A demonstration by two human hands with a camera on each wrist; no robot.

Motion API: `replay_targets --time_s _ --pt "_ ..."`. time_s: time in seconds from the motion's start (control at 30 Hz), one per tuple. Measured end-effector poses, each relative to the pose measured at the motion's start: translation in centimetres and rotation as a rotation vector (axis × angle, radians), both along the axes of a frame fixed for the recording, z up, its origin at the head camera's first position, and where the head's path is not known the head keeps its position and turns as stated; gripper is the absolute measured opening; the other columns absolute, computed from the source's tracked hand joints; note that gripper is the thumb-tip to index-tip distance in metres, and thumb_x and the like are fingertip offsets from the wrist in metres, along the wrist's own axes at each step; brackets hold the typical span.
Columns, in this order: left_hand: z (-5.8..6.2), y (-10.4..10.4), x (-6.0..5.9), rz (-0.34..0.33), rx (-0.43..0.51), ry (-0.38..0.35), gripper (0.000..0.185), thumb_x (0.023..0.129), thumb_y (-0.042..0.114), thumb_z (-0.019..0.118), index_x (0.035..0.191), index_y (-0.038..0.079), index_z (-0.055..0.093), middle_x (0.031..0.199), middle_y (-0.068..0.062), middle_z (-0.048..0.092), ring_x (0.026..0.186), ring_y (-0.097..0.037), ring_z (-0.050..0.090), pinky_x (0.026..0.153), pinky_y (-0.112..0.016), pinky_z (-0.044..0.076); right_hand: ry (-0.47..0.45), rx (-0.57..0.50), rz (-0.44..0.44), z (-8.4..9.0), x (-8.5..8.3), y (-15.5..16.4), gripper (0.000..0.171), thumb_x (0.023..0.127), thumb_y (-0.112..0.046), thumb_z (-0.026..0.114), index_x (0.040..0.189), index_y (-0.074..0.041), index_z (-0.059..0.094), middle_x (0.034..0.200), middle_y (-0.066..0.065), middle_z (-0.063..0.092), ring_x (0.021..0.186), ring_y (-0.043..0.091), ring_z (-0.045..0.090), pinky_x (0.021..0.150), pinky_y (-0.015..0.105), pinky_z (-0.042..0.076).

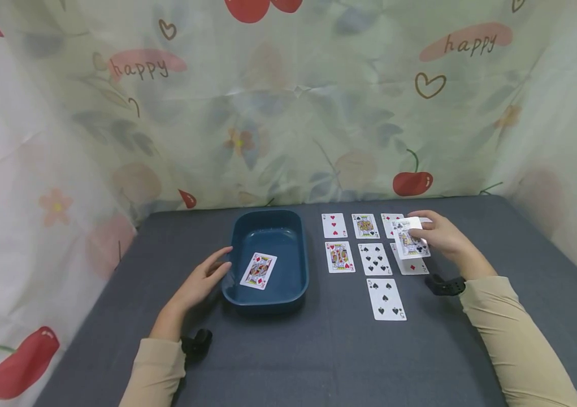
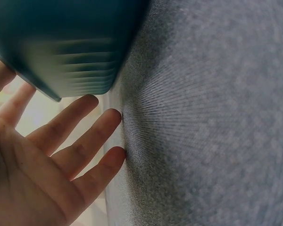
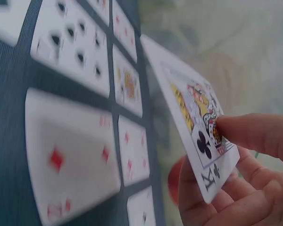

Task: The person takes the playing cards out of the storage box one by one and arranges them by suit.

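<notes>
Five of spades [image 1: 386, 299] is lying closest, near the table's [image 1: 319, 362] front edge. Right hand [image 1: 438, 234] is pinching the king of clubs [image 1: 409, 238], tilted, above the card grid by the back right. Left hand [image 1: 202, 280] is resting flat, fingers straight, against the blue tub [image 1: 268, 299] at centre, a king of diamonds [image 1: 258, 271] inside. Grey cloth top, floral curtain [image 1: 288, 102] behind.

A makeshift tabletop recording booth rather than a lived-in room: a thin floral curtain [image 1: 288, 102] printed with cherries, hearts and the word "happy" encloses the back and both sides of the frame, while a grey cloth-covered table [image 1: 319, 350] fills the lower half, carrying playing cards [image 1: 374, 259] and a blue tub [image 1: 268, 294].
</notes>
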State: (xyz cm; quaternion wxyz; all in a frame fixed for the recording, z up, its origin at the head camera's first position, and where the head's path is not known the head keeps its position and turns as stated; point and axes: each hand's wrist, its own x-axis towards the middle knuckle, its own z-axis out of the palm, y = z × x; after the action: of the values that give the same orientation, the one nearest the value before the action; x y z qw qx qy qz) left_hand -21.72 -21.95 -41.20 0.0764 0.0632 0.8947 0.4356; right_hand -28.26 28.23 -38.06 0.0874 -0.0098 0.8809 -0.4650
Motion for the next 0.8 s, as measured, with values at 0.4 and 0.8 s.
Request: replay_targets --time_s 0.4,0.8 --pt "0.0 0.0 0.0 0.004 -0.008 -0.003 0.051 0.098 0.039 0.043 0.146 0.027 0.029 0.152 -0.014 0.030 0.136 -0.039 0.036 0.107 -0.059 0.031 -0.063 0.077 -0.096 -1.6 0.6 5.3 0.069 0.093 -0.021 0.054 0.144 0.008 0.018 0.131 0.040 0.038 0.074 0.001 0.055 0.064 0.021 0.049" --pt "0.0 0.0 0.1 0.009 -0.004 -0.011 0.051 0.098 0.040 0.043 0.146 0.029 0.029 0.151 -0.015 0.031 0.136 -0.038 0.036 0.107 -0.059 0.031 -0.060 0.149 -0.116 -3.2 0.5 6.9 0.063 0.090 -0.016 0.057 0.136 0.015 0.027 0.109 0.029 0.052 0.069 0.001 0.052 0.061 0.022 0.046"
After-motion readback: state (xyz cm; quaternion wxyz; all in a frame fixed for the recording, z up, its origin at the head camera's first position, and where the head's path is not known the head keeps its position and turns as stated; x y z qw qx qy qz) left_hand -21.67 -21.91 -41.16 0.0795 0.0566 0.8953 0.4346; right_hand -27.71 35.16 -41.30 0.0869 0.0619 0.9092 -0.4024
